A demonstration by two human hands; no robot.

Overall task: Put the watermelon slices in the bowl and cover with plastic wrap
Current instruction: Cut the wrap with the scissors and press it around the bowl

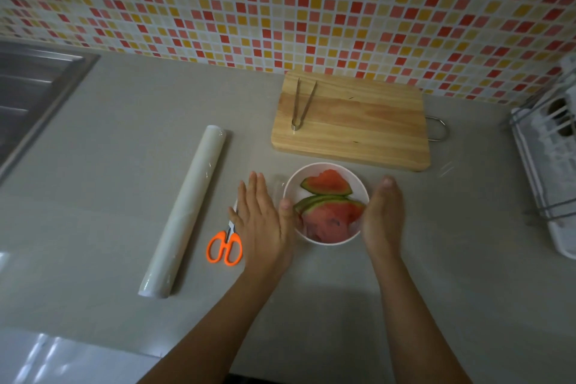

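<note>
From the head camera, a round white bowl (324,164) sits on a smooth grey countertop (124,140), just in front of a rounded wooden cutting board (358,128). In the bowl lie the wedge-shaped watermelon slices (330,185), red flesh with thin green rind. The left hand (265,221) is flat with straight fingers, its thumb at the bowl's left rim. The right hand (383,218) stands edge-on with straight fingers against the right wall. Neither grips anything.

Faint glints beside the rim suggest clear film, but its extent cannot be told. Slim metal tongs (300,103) rest on the board. Left of the hands lie orange-handled scissors (224,248) and, further left, a long pale roll of plastic wrap (184,212), with bare counter between it and the steel sink (37,87).
</note>
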